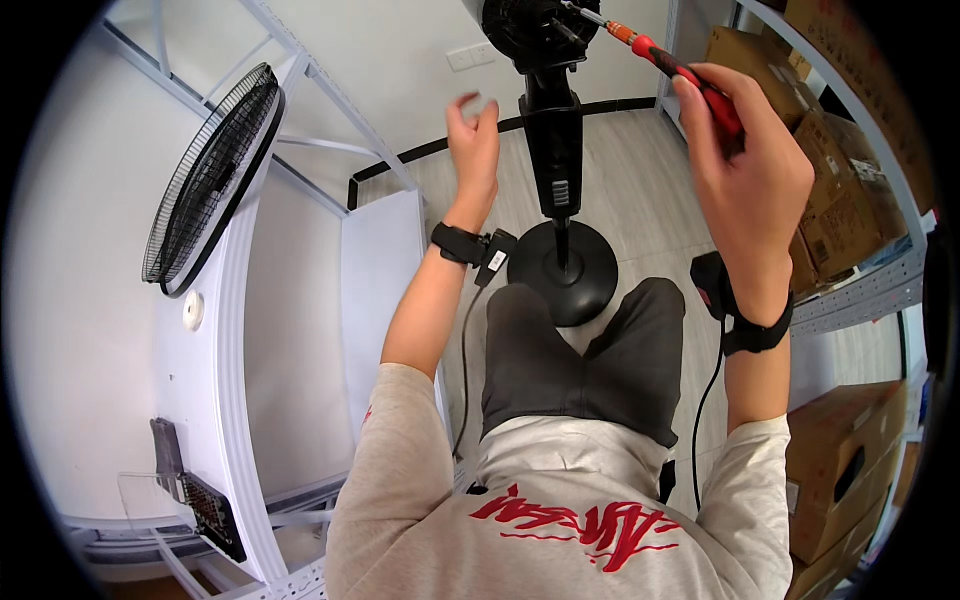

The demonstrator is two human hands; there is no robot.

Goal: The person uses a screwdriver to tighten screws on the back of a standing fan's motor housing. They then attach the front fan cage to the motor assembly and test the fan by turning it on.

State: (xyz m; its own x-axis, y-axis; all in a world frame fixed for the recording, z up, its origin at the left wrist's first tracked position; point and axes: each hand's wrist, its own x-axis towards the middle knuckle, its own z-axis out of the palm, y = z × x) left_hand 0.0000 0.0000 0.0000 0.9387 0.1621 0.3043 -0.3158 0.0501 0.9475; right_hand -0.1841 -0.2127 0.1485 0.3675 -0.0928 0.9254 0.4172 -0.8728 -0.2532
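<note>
A black pedestal fan stands in front of my knees, with its column (pixel 553 150) upright on a round base (pixel 590 280). Its motor head (pixel 520 30) shows no grille or blades and is partly cut off by the top edge. My right hand (pixel 750 150) grips a screwdriver (pixel 665 62) with a red and black handle. The shaft points left, and its tip reaches the motor head. Left of the column, my left hand (pixel 474 150) is raised with nothing in it, its slightly blurred fingers bent and apart.
A black wire fan grille (pixel 215 175) rests on the white shelf (pixel 205 375) at left, near a white round part (pixel 193 311) and a bit case (pixel 212 515). Cardboard boxes (pixel 840 190) fill the right rack. Cables hang from both wrist straps (pixel 458 244).
</note>
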